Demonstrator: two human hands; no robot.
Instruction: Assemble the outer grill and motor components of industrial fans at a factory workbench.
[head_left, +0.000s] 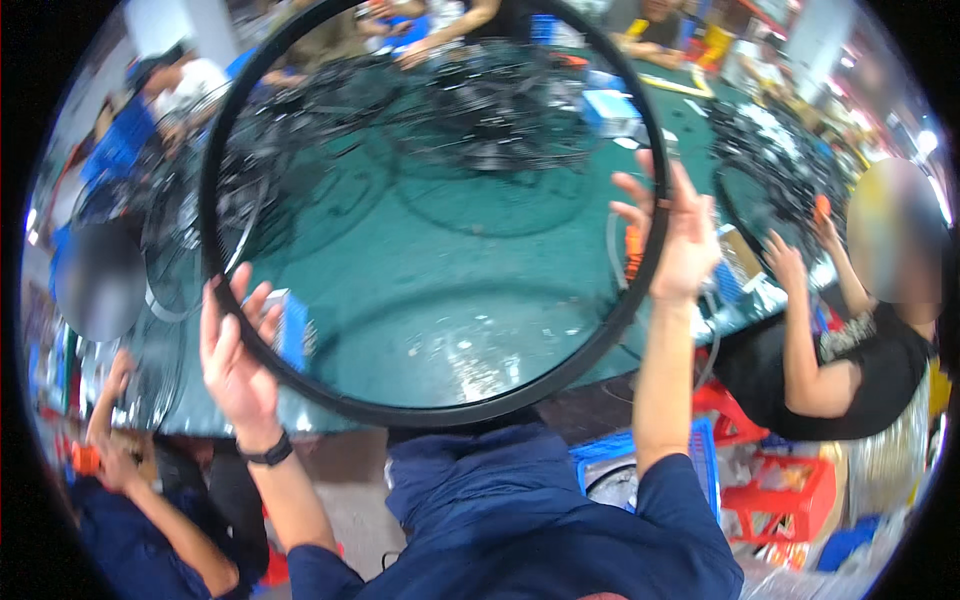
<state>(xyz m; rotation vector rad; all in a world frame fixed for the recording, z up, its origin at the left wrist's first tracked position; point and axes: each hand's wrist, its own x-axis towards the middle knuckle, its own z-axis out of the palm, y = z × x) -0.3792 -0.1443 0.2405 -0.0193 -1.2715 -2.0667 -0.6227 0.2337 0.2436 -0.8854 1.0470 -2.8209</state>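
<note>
A large black hoop (450, 414), like a wheel rim or a rubber ring, is held up in front of me over the green table. My left hand (238, 365), with a dark band on its wrist, holds the hoop's lower left side, thumb outside and fingers reaching inside. On the right side, higher up, my right hand (682, 235) holds the hoop in the same way, its fingers spread inward. A blue and white box (291, 330) lies by my left hand. Near my right hand is an orange object (634, 254), partly hidden by the hoop.
Tangled black rings or strips (500, 105) cover the far part of the green table (470, 270). Co-workers sit on both sides and across; one at the right (830, 370) has both hands raised. A blue basket (703, 465) and a red stool (785, 495) stand below the table edge.
</note>
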